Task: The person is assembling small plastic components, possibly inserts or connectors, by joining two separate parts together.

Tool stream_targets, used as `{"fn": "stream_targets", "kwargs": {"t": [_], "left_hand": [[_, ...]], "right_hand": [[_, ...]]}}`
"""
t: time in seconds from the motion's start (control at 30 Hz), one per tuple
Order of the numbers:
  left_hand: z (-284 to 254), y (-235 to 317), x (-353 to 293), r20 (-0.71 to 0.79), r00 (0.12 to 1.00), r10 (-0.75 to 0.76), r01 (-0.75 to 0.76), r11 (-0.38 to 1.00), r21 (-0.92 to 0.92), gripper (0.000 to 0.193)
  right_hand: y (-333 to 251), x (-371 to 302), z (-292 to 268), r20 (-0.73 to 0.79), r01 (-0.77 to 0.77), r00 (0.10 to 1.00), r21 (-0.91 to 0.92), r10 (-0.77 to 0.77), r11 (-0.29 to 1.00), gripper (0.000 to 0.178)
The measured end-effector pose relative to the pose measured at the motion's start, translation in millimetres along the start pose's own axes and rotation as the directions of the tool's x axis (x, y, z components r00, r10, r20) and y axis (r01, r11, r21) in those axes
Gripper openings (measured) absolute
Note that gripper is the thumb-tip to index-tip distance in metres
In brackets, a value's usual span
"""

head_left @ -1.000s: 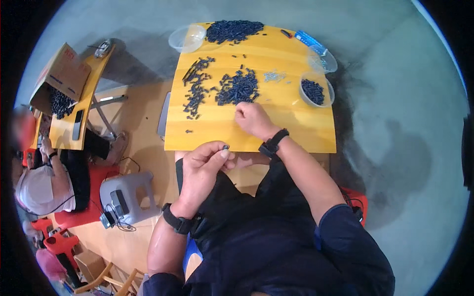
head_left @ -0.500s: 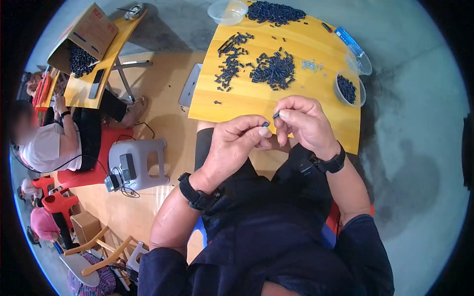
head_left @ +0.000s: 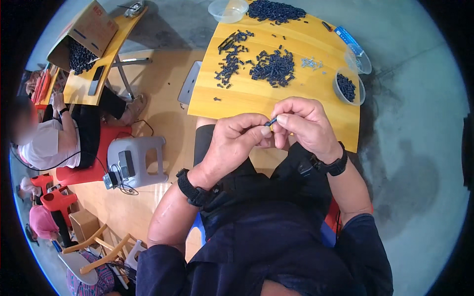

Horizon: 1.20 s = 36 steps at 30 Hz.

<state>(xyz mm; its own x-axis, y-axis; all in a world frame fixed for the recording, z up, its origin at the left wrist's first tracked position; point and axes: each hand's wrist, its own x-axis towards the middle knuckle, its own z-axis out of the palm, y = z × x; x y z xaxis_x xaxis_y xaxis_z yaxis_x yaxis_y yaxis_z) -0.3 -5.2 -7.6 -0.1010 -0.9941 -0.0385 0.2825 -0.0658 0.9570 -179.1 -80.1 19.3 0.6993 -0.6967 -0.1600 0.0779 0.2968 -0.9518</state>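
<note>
Yellow wooden surface (head_left: 256, 98) sits far of the person, on a grey concrete floor (head_left: 414, 163); room has a 2nd yellow table (head_left: 81, 84) far left w/ an open cardboard box (head_left: 89, 29) of dark parts, another person (head_left: 54, 143) seated beside it.

Small dark cylindrical part (head_left: 271, 121) is held just over the near edge of the surface, between both hands. Left hand (head_left: 237, 143) curled nearly closed, thumb + fingertips pinching the part's near-left end. Right hand (head_left: 303, 126) also curled tight, thumb + forefinger pinching its other end. Hands touch each other at the part. Black wristbands on both wrists.

On the surface, far of the hands: central pile of dark parts (head_left: 272, 68), a looser scatter (head_left: 231, 63) to its left, big heap (head_left: 276, 10) at the far edge, a few small silver bits (head_left: 311, 62). Right: clear bowl (head_left: 348, 89) holding dark parts. Far: clear tub (head_left: 227, 10). Grey stool (head_left: 137, 160) w/ a device and cables stands near left on the floor. Nothing between hands and piles.
</note>
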Motion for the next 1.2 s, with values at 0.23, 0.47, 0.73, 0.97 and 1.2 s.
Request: {"fn": "stream_targets", "kwargs": {"t": [0.23,0.47,0.73,0.97,1.2], "left_hand": [[0.6,-1.0,0.3,-0.016,1.000,0.001,0.000,0.999,0.033,0.012],[-1.2,-4.5,1.6,-0.006,1.000,0.015,-0.015,0.998,0.062,0.012],[1.1,0.6,2.0,0.004,0.999,-0.053,0.052,0.993,0.105,0.013],[2.7,0.2,2.4,-0.024,0.996,-0.085,0.087,0.990,0.110,0.013],[1.5,-1.8,1.3,-0.015,0.999,-0.045,0.046,0.998,0.047,0.013]], "right_hand": [[-0.9,0.7,0.7,0.020,0.011,1.000,-0.070,-0.009,0.997,0.011],[-2.6,2.0,3.5,0.012,0.005,1.000,-0.141,-0.003,0.990,0.010],[-6.8,3.2,5.4,-0.025,-0.057,0.998,-0.197,0.053,0.979,0.010],[-2.8,2.4,6.5,-0.060,-0.051,0.998,-0.259,0.037,0.965,0.012],[-6.6,0.8,8.1,-0.117,-0.107,0.989,-0.123,0.093,0.987,0.015]]}}
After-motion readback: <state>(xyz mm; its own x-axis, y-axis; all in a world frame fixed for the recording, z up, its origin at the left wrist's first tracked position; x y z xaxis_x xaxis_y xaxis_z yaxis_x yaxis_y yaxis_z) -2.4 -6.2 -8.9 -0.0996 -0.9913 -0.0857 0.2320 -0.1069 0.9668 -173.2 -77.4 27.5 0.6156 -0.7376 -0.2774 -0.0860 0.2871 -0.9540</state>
